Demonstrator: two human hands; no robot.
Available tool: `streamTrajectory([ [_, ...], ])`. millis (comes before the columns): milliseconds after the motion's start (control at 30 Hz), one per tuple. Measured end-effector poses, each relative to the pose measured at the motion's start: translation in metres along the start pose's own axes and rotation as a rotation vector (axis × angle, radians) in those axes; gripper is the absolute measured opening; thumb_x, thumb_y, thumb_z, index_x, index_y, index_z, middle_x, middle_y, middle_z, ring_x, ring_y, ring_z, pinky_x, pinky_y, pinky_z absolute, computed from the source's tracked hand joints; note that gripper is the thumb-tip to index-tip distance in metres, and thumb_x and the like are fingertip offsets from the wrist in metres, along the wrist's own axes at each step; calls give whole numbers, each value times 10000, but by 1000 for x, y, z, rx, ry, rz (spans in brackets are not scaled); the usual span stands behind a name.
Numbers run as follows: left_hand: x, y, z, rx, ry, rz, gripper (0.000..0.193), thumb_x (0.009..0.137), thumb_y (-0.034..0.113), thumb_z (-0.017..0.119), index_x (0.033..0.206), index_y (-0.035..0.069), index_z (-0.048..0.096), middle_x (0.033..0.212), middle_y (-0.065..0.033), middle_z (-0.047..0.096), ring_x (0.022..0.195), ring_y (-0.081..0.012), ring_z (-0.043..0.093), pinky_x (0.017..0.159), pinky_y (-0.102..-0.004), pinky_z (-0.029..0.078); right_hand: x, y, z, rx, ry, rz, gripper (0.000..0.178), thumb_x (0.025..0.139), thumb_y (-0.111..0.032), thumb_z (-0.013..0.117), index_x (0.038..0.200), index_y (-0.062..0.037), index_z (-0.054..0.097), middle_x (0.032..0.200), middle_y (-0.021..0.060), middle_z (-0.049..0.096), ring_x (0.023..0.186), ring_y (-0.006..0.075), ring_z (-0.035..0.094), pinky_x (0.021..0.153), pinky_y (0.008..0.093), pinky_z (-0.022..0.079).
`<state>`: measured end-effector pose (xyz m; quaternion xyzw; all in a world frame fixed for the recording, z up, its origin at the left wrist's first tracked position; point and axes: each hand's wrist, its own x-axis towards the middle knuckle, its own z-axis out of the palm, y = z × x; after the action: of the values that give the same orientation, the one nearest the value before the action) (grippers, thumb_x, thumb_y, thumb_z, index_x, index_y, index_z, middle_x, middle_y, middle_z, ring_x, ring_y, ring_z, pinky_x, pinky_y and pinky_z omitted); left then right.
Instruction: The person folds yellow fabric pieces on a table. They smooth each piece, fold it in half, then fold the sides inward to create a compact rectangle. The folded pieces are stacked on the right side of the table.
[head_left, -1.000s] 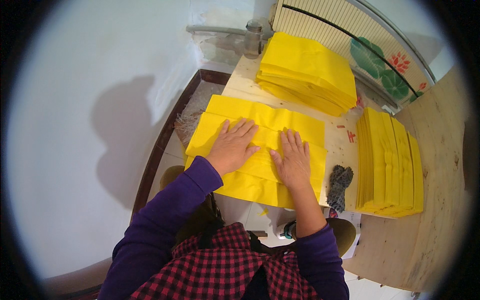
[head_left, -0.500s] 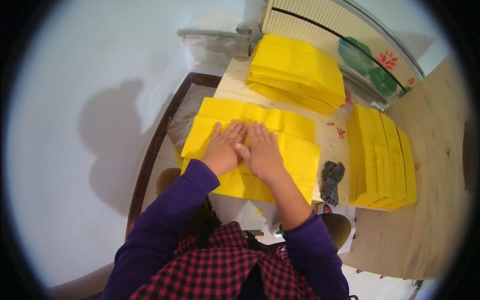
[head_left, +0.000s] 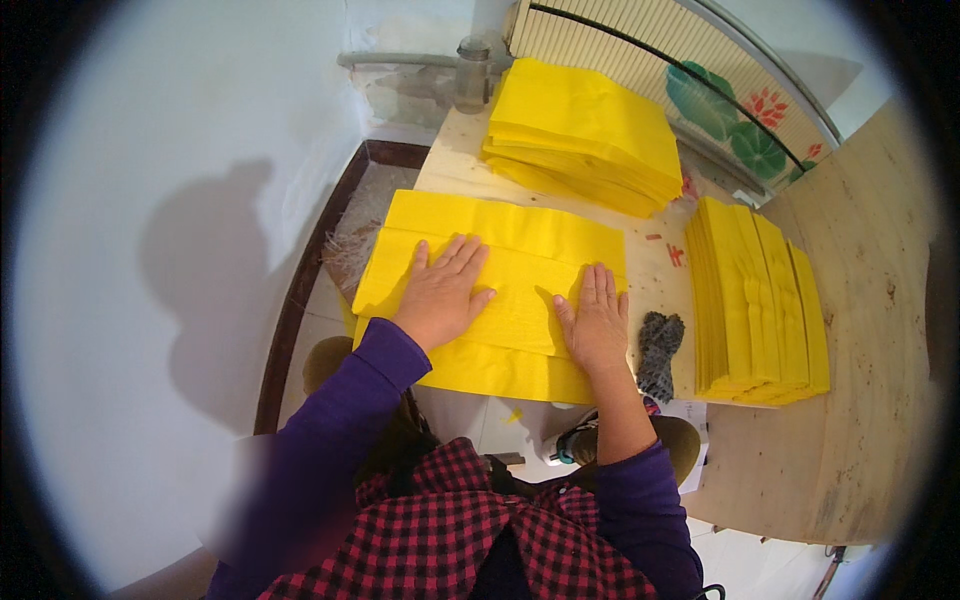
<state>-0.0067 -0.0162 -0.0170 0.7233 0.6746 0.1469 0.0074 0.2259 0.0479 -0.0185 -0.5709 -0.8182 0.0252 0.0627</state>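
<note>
Flat on the wooden table in front of me lies a yellow folded sheet [head_left: 525,275], cloth-like or papery, with creases running across it. My left hand [head_left: 443,298] rests palm down on its left half, fingers stretched and spread. On its right edge lies my right hand [head_left: 597,325], also flat, thumb apart from the fingers. Neither hand grips anything. Whether one sheet or several lie under my hands I cannot tell. The sheet's near edge reaches over the table's front edge.
Behind is a thick stack of yellow sheets [head_left: 585,125]; at the right stand folded yellow bundles [head_left: 755,310]. A dark grey knitted glove or cloth [head_left: 660,355] lies near my right hand. Small red strips [head_left: 675,255], a glass jar [head_left: 472,75] and a wooden board [head_left: 870,330] are also around.
My hands, side by side at the middle of the sheet before, are now apart. The right hand has slid rightward to the sheet's edge; the left has stayed near its place.
</note>
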Motion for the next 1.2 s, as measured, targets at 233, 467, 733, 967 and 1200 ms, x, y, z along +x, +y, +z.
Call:
streamTrajectory([
  [233,-4,-9,-6,27,-45,-117,633,973,429,453,1477,61,344,1559,-97,313,1456,-221,249,1163,-564,138,-1,3,4,-28,19,30,804,963,-570,392,1490,23,261,1570,189,234,1472,293,179,1184,482,139],
  [467,-28,-52,-15,14,-59,-347,609,1007,417,379,1496,59,309,1586,-79,258,1477,-220,192,1177,-540,125,-2,2,4,-3,25,33,817,968,-589,362,1499,19,240,1575,193,221,1473,289,181,1184,477,141],
  [733,-39,-84,-69,-3,202,-356,481,1022,312,383,1420,46,433,1504,-147,393,1429,-301,296,1151,-550,182,-2,0,-3,9,-18,71,834,962,-606,355,1508,10,223,1590,164,200,1479,271,170,1188,472,132],
  [967,9,-24,-47,-16,165,-65,478,999,321,438,1395,54,462,1498,-139,400,1418,-307,313,1148,-549,193,-4,3,0,72,63,47,839,950,-602,393,1498,17,248,1578,172,232,1473,284,184,1185,480,138],
  [1200,7,5,-4,-41,-13,-127,577,986,405,441,1453,70,386,1535,-120,345,1444,-268,268,1166,-546,144,-4,7,4,56,74,26,819,956,-585,392,1489,22,262,1569,189,242,1469,297,193,1179,490,152],
])
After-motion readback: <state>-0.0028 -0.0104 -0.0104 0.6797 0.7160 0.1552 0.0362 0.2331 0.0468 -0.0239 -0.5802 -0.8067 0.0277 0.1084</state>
